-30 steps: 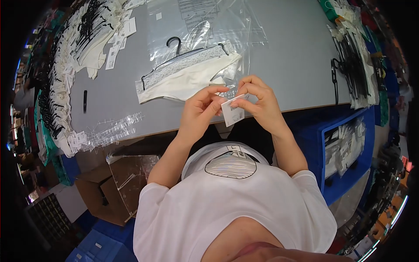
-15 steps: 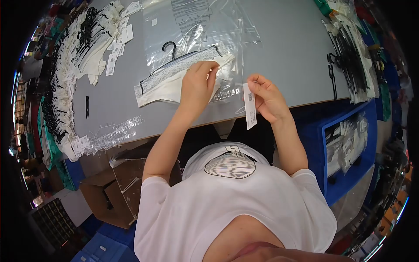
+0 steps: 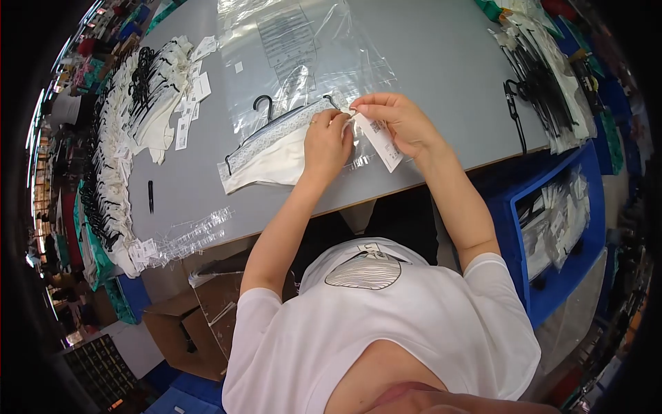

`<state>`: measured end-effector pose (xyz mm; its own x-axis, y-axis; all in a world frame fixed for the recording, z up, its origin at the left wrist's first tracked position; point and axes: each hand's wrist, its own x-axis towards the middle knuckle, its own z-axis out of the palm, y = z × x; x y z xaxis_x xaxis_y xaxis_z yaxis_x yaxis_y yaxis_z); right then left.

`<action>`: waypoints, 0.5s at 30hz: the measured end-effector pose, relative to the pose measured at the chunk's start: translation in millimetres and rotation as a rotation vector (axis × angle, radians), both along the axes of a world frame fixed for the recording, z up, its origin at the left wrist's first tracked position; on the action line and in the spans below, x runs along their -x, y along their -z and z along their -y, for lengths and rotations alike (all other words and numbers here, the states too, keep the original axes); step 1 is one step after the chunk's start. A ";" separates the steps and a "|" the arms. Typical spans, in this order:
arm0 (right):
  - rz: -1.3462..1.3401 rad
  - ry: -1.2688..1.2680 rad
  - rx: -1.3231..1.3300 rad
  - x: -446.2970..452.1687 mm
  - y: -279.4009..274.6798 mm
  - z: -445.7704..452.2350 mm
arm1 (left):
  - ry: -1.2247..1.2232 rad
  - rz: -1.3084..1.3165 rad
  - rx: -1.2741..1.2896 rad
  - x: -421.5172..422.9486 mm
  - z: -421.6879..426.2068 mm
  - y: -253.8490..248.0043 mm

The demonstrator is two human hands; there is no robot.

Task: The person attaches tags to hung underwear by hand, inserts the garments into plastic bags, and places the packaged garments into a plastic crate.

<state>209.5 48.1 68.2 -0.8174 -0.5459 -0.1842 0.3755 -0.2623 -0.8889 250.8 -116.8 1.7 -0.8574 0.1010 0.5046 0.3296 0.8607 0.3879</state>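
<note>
White lace-trimmed panties [image 3: 272,153] lie on the grey table, clipped to a black hanger [image 3: 263,108] whose hook points away from me. My left hand [image 3: 327,143] rests over their right part, with its fingers pinched on the fabric near the hanger's right end. Right beside those fingertips, my right hand [image 3: 403,125] pinches the top end of a white printed hang tag [image 3: 378,140], which slants down toward the table's front edge. The fingers hide the tag's string end. Under the panties lies a large clear plastic bag [image 3: 241,83].
Several white garments on black hangers [image 3: 155,103] are heaped at the left, with tags beside them. A black pen [image 3: 151,196] and clear plastic fasteners [image 3: 196,234] lie nearer. Hangered garments [image 3: 545,83] sit at the right, above a blue crate [image 3: 518,241] of bagged items.
My right hand has carried the hang tag up and left to the panties, meeting my left hand's fingertips. The left hand stays on the fabric. The whole view has shifted slightly.
</note>
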 end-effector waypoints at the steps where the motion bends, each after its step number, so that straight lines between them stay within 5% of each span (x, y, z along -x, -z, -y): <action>1: -0.014 0.012 -0.065 -1.7 1.0 3.3 | -0.039 -0.003 -0.010 1.1 0.4 1.6; 4: -0.082 0.048 -0.195 -18.9 -4.9 8.0 | -0.063 0.039 -0.022 9.2 2.4 11.3; 8: -0.800 -0.005 -0.539 -72.8 -58.9 2.8 | -0.048 0.128 -0.054 20.8 6.5 12.0; 14: -0.953 -0.166 -0.677 -53.8 -1.4 33.2 | -0.046 0.352 -0.364 15.7 22.3 -13.6; 15: -0.927 -0.011 -0.844 -33.9 18.0 31.8 | -0.037 0.403 -0.471 13.0 26.0 -17.6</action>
<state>243.4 16.3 50.2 -0.8224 -0.5455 0.1619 -0.4817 0.5161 -0.7082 237.8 -142.8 19.3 -0.9885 -0.0876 0.1231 0.0508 0.5746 0.8168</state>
